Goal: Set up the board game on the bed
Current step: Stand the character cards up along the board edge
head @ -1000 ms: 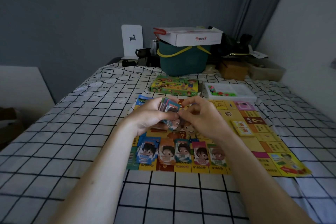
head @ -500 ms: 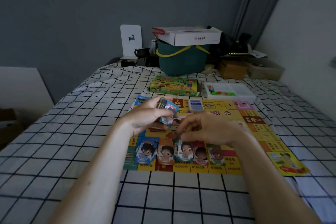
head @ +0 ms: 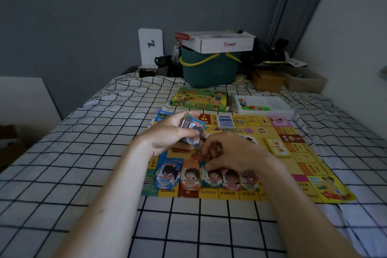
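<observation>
Since a second ago the right hand (head: 234, 153) has left the fanned stack and dropped to the near edge of the game board (head: 278, 132), where a new note now lies as the middle pile of the row. The left hand (head: 167, 134) stays raised over the board's left part, its fingers curled round the stack of play money (head: 191, 126), thumb across the top note. The right hand's fingers are bent downward, tips on or just above the teal note (head: 212, 178); whether they still pinch it cannot be told.

Five money piles run along the board's near edge: blue (head: 167, 174), orange (head: 191, 176), the teal one, pink (head: 231, 178) and a last one (head: 249, 179). A blue card deck (head: 225, 121) sits at the board's far edge, a yellow deck (head: 277, 146) towards its right edge. Beyond the board, the game box (head: 201, 98) and a white tray of pieces (head: 263, 104) rest on the checked bed (head: 83, 153).

The risks look slight but real. The piles nearly touch, so a careless withdrawal could drag the teal note over its neighbours. The mattress is soft, and leaning on it may tilt the board and slide the piles. The loosely fanned stack could also spill.
</observation>
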